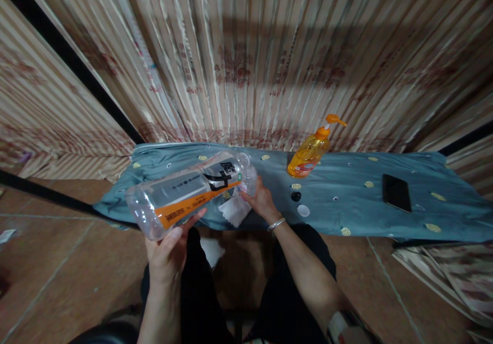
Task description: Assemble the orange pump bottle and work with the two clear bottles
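A large clear plastic bottle (185, 190) with an orange, black and white label lies slantwise in the air between my hands. My left hand (169, 249) supports its wide base from below, thumb and fingers along the near side. At the narrower end, my right hand (262, 200) grips around the clear plastic by the neck; its fingertips are partly hidden. A white tissue (234, 210) rests on the cloth under the neck end. To the right of my right hand are a small black cap (296, 196) and a white disc (303, 210).
A pump bottle (308, 154) of orange liquid stands toward the back of the blue cloth-covered bench (346, 195). A dark phone (396, 192) lies farther right. Pleated curtains (246, 61) hang behind, and black poles (77, 61) run at the sides.
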### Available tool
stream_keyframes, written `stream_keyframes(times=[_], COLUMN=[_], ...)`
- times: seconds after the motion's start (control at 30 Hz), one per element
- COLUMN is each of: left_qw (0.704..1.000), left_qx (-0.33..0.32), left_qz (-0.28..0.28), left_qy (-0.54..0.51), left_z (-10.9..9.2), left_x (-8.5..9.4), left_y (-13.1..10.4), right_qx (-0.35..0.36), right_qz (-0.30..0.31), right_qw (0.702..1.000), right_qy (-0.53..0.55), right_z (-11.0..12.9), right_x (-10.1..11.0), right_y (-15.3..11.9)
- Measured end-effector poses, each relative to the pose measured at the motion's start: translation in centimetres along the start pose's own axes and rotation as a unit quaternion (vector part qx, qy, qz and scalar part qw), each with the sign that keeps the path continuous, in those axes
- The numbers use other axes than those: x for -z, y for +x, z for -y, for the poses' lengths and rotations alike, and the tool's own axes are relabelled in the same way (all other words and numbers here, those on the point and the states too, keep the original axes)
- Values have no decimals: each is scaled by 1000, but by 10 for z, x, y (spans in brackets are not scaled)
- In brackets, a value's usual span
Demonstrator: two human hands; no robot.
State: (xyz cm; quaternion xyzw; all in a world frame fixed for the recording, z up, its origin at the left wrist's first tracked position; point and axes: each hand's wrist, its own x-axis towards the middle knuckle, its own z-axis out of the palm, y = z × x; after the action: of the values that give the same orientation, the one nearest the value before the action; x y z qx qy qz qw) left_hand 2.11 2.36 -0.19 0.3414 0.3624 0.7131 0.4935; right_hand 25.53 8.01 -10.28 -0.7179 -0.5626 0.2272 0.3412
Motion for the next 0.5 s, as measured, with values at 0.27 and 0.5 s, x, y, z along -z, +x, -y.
stream_keyframes(times=[0.27,0.5], left_qw=[1000,1000], left_qx=[-1,-13], left_qz=[6,3], left_qy=[11,21], left_z=[-5,-5], left_x=[-5,-5], left_y=[0,1], right_qx=[3,8], right_qz=[-12,-10], right_qw=[1000,1000], right_qy=[4,13], right_z=[0,-2], right_x=[-2,-2], right_y=[1,1])
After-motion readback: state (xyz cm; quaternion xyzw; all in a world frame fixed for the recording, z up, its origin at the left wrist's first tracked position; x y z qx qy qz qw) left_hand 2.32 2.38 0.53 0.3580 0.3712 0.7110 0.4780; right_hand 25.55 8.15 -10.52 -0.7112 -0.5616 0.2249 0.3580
